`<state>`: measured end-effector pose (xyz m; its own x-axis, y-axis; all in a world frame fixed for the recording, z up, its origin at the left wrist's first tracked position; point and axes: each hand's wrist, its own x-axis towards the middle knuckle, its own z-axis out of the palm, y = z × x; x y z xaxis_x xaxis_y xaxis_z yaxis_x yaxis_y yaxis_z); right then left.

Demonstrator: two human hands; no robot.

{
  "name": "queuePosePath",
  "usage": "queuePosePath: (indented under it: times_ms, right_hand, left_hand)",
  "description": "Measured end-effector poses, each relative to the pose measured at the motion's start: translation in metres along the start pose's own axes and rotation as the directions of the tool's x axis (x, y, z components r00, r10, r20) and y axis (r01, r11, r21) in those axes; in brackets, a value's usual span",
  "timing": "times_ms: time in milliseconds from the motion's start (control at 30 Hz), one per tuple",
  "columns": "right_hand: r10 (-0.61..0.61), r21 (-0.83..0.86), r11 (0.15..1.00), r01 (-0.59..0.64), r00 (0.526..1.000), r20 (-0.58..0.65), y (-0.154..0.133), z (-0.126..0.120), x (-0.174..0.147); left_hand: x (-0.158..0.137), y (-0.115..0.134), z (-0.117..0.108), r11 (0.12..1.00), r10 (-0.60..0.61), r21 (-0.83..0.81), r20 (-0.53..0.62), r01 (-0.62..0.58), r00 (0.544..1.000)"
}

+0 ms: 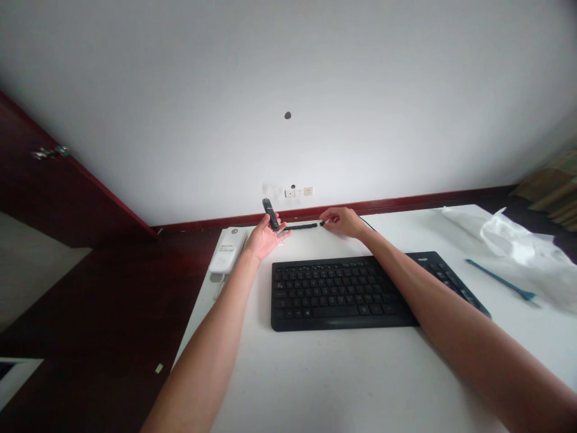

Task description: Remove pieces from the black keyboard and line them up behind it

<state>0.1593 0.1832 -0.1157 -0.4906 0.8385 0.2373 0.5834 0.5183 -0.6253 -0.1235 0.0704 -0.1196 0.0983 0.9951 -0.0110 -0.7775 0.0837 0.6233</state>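
Observation:
My left hand (264,239) holds up a narrow black oblong object (271,215) between thumb and fingers, over the back left of the white table; its exact kind is unclear. My right hand (343,222) is at the table's back edge, with thumb and fingertips pinched on a small black piece (321,224). Between the two hands lies a row of small black pieces (303,227), keycap-like in size. A black keyboard (333,294) lies flat in front of the hands, its right part crossed by my right forearm.
A white device with a cable (225,252) lies at the table's left edge. To the right are a blue brush-like tool (500,281) and a crumpled clear plastic bag (514,237). Behind the table is a wall with sockets (299,193); a dark red door (58,174) stands left.

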Motion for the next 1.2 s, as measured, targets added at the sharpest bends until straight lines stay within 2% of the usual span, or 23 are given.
queuePosePath:
  times_ms: [633,1200]
  right_hand:
    - [0.005,-0.017,1.000,-0.005,1.000,0.012,-0.0047,0.0017,0.0002]
    - [0.008,-0.008,1.000,-0.007,1.000,0.018,-0.0056,0.0032,0.0014]
  left_hand:
    - [0.0018,0.0011,0.0091,0.999,-0.024,0.021,-0.026,0.024,0.999]
    - [0.0048,-0.0005,0.0038,0.999,-0.022,0.040,-0.014,0.022,1.000]
